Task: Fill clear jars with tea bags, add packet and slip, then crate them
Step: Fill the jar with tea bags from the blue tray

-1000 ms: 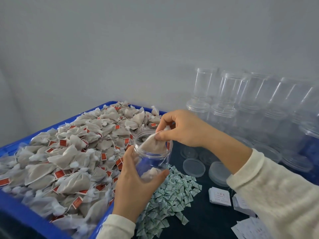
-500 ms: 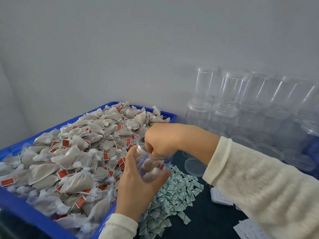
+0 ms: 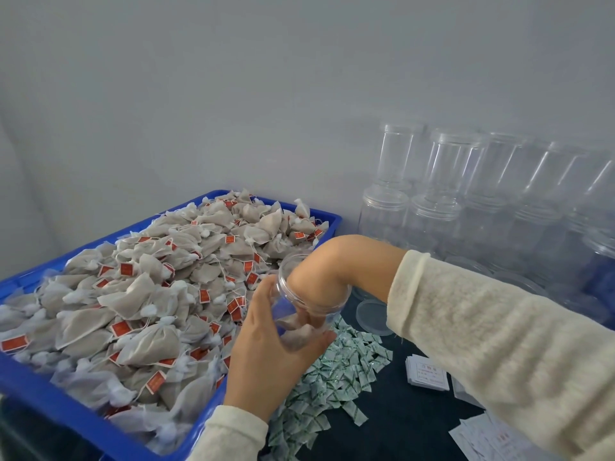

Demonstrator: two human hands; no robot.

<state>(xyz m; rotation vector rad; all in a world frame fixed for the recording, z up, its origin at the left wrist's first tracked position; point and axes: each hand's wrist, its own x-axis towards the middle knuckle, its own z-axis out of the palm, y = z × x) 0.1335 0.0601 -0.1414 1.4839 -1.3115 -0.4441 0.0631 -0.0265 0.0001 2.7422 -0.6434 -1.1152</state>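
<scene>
Jar (image 3: 301, 314) filling, tea bag stage, right hand (image 3: 312, 277) wrist-deep inside.
My left hand (image 3: 266, 347) grips it beside the blue crate (image 3: 40, 390); can't tell what my right fingers are doing. Next probably another tea bag (image 3: 146, 341).

head view, close, angled down, edges perhaps warped

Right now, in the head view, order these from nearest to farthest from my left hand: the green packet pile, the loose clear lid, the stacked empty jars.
From the left hand, which grips the jar:
1. Green packet pile, on the dark table just right of the hand.
2. Loose clear lid, flat on the table, farther right and back.
3. Stacked empty jars, along the back wall at right.
</scene>
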